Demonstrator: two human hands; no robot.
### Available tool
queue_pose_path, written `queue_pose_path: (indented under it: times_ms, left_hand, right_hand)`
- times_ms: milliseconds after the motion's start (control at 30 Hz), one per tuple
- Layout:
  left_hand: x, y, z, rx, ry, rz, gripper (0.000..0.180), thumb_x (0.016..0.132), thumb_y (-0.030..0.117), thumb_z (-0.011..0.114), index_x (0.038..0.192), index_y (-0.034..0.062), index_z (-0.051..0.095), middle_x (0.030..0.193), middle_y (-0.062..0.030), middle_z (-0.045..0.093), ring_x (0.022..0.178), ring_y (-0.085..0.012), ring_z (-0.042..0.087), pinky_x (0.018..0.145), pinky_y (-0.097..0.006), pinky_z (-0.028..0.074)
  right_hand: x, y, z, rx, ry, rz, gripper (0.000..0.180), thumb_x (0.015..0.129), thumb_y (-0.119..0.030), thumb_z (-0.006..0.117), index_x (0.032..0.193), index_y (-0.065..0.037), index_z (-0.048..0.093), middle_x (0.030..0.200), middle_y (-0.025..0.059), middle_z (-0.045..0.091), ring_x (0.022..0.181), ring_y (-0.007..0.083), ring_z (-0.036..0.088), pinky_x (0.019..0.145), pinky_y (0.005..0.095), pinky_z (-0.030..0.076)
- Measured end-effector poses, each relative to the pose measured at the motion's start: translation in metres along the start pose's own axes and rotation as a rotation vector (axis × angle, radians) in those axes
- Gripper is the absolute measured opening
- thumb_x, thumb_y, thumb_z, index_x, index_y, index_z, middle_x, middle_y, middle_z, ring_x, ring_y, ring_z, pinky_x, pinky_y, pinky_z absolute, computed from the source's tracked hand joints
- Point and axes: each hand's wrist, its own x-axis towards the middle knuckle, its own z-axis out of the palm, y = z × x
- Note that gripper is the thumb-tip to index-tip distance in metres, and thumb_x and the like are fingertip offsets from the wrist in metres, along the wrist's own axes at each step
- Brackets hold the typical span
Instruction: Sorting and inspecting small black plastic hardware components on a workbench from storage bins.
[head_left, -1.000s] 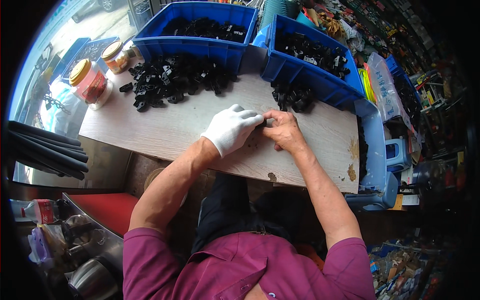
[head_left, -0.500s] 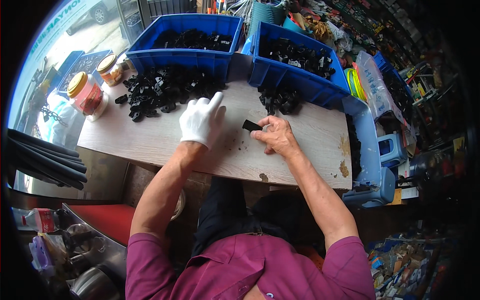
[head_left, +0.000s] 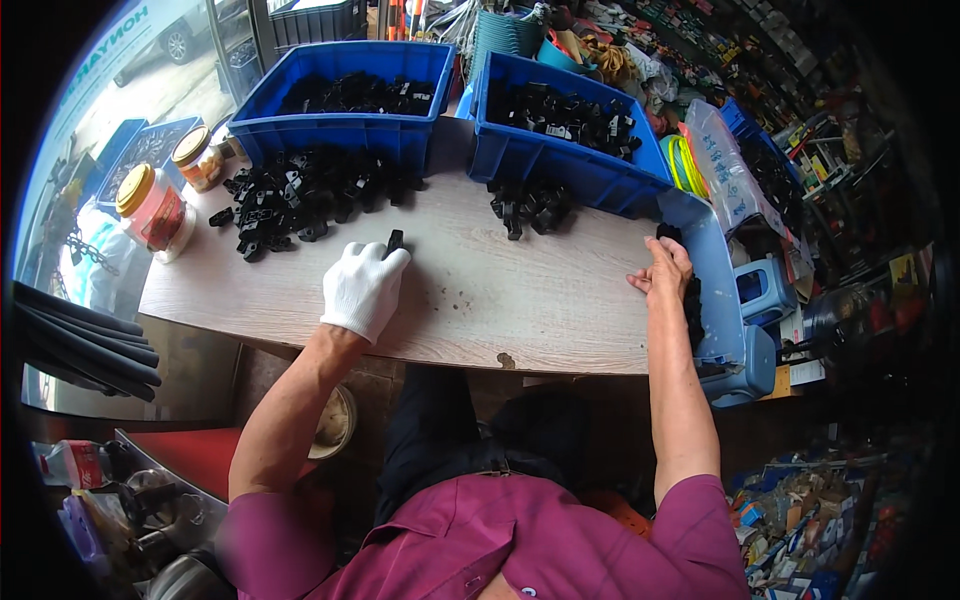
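My left hand (head_left: 364,290), in a white glove, is closed on a small black plastic part (head_left: 395,241) that sticks up from its fingertips, just above the table. At the table's right end my bare right hand (head_left: 664,270) is beside the light blue bin (head_left: 712,262), its fingers loosely apart and no part seen in them. Black pieces (head_left: 692,312) show inside that bin, partly hidden by the hand. A heap of black plastic parts (head_left: 290,200) lies beyond my left hand. A smaller pile of the same parts (head_left: 530,205) sits farther right.
Two blue crates (head_left: 340,135) (head_left: 570,150) filled with black parts stand along the table's back edge. Two lidded jars (head_left: 155,210) (head_left: 198,158) are at the left. Light blue stools (head_left: 765,292) stand beyond the bin. The wooden tabletop (head_left: 540,300) has worn spots near its front edge.
My right hand has moved right to the bin, and the black piece it held is no longer seen in it. My left hand has drawn back and now grips a black part.
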Motion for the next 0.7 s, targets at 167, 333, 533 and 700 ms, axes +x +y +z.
queue_pose_path:
  times_ms: [167,333,533,700]
  left_hand:
    - [0.006,0.01,-0.013,-0.065,-0.008,0.023,0.007,0.084,0.013,0.07,0.091,0.0154,0.067,0.085,-0.006,0.064,0.083,-0.0308,0.064,0.061,-0.041,0.056]
    - [0.016,0.011,0.002,-0.112,0.032,-0.013,0.012,0.085,0.013,0.071,0.096,0.0154,0.069,0.09,-0.0053,0.066,0.085,-0.0307,0.064,0.066,-0.04,0.057]
    - [0.02,0.01,0.015,-0.105,-0.01,0.005,0.018,0.084,0.006,0.066,0.1,0.0147,0.068,0.093,-0.0049,0.068,0.088,-0.0299,0.065,0.07,-0.039,0.057]
    - [0.023,0.013,0.009,-0.104,-0.021,0.029,0.019,0.085,0.005,0.064,0.102,0.013,0.067,0.091,-0.0068,0.07,0.087,-0.0303,0.064,0.071,-0.039,0.057]
  right_hand:
    - [-0.023,0.001,0.034,-0.119,-0.371,-0.019,0.052,0.083,-0.01,0.076,0.133,-0.005,0.06,0.069,0.0077,0.061,0.041,0.0148,0.055,0.045,0.0329,0.056]
    - [-0.033,-0.008,0.075,-0.296,-0.486,-0.11,0.053,0.085,-0.005,0.072,0.136,-0.008,0.06,0.069,0.0036,0.059,0.044,0.0113,0.052,0.044,0.0336,0.057]
    - [-0.024,-0.003,0.099,-0.438,-0.509,-0.205,0.049,0.08,-0.008,0.073,0.129,-0.012,0.07,0.069,0.0065,0.064,0.044,0.0143,0.055,0.039,0.0323,0.053]
    - [-0.023,-0.002,0.1,-0.468,-0.451,-0.197,0.04,0.08,-0.011,0.075,0.12,-0.008,0.073,0.076,0.0082,0.067,0.044,0.0149,0.055,0.038,0.0316,0.051]
